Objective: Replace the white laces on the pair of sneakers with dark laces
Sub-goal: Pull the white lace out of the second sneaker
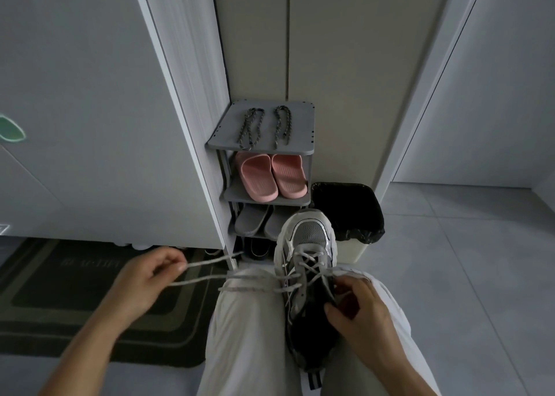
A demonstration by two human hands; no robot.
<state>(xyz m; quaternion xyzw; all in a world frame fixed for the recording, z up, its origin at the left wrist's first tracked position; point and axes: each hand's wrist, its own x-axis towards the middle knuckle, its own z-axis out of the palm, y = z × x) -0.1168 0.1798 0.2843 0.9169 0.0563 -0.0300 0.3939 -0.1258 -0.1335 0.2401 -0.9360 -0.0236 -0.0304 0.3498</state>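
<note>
sneaker (306,263) on lap, steadied by right hand (360,311) gripping its collar | left hand (144,281) pinches white lace (210,278) | lace seems soft, light: best held near tip | dark laces (264,128) wait on shelf (303,125)

Grey-white sneaker (309,236) lies toe-away on your lap (249,320). White lace (204,280) half unthreaded, strands stretched toward your left. Two dark laces (250,128) folded side by side on rack's top shelf (300,119).
</note>
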